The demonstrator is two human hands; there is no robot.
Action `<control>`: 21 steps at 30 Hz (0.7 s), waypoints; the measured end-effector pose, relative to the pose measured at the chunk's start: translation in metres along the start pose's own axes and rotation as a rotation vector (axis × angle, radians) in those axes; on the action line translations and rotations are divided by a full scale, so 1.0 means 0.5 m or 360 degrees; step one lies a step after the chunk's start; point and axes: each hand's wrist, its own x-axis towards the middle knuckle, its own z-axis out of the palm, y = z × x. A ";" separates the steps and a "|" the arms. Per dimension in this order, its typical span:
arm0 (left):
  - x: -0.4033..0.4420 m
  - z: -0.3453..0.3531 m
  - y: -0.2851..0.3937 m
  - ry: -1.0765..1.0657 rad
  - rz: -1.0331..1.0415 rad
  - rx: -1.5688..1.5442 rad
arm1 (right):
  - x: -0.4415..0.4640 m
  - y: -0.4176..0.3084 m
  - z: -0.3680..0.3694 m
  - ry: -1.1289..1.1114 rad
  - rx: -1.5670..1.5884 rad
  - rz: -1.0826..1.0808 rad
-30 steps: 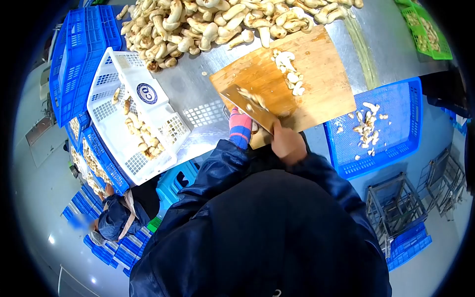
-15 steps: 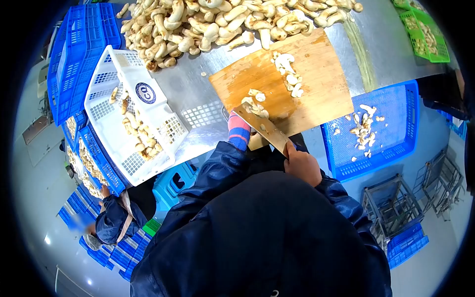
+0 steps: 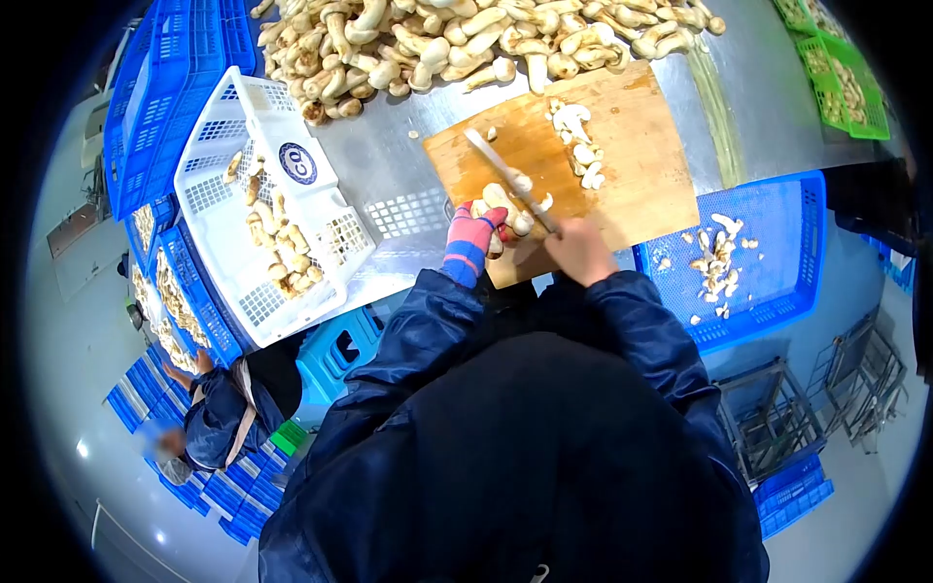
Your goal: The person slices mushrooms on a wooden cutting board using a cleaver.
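Swung up and in from the board's left edge, your knife (image 3: 512, 181) now shows its narrow side, where half a second ago its flat face covers your left fingers. Your right hand (image 3: 583, 251) is closed round the handle, just inside the near edge of the board (image 3: 641, 155), and the blade points away from you, to the left. Your left hand (image 3: 473, 233), in its striped glove, is clamped on mushrooms (image 3: 496, 197) at the board's left edge; they lie directly left of the blade (whether the steel touches them, you cannot tell from this angle).

Beyond the blade, you have bare wood up to the row of slices (image 3: 581, 146), which runs along the far middle of the board. Right of that row, more bare wood reaches the right edge, your widest open stretch on the board. At the far edge you are tight: the pile (image 3: 418, 49) comes right up to the board's far corner. To your left, a strip of bare table (image 3: 389, 160) parts the board from the white crate (image 3: 316, 202), whose near side sits close to your left sleeve. To your right, the board's near edge meets the blue basin (image 3: 777, 277), which holds cut pieces (image 3: 717, 260) in its middle with clear floor round them.
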 end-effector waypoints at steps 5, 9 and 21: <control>-0.034 0.047 0.045 0.0558 0.0611 0.1012 | -0.016 0.024 -0.062 0.0275 0.0068 0.0417; -0.016 0.081 0.058 0.0616 0.0744 0.1355 | -0.030 0.021 -0.053 0.0374 0.0130 0.0419; -0.178 -0.341 0.239 0.0363 0.0964 0.0099 | -0.024 0.028 -0.057 0.0322 0.0036 0.0339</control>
